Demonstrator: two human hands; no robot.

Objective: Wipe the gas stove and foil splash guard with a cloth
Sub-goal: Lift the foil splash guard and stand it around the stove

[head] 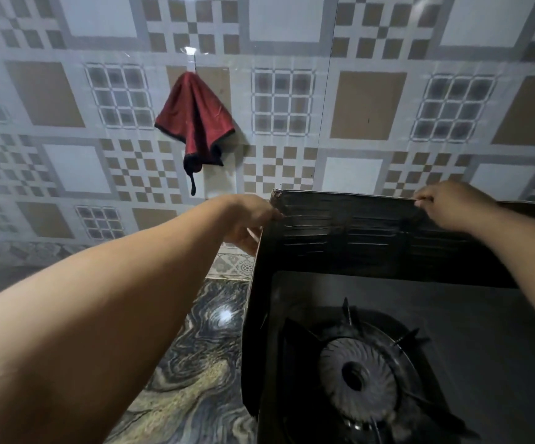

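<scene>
Standing upright around the gas stove (452,331) on the counter (195,363), the splash guard (372,238), long axis along the wall, is pinched at its top edge by the right hand (445,208) and gripped at its corner by the left hand (247,219); the cloth (195,120) hangs on the tiled wall (372,104).

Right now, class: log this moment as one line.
phase: pre-wipe | left hand: gripping splash guard corner | right hand: pinching guard's top edge | cloth: hanging on wall | stove: unlit

The splash guard (372,232) is walling off the stove (452,331) at left and rear; 2 forearms are crossing mid-frame, while the counter (195,363) lower left is lying open.
</scene>
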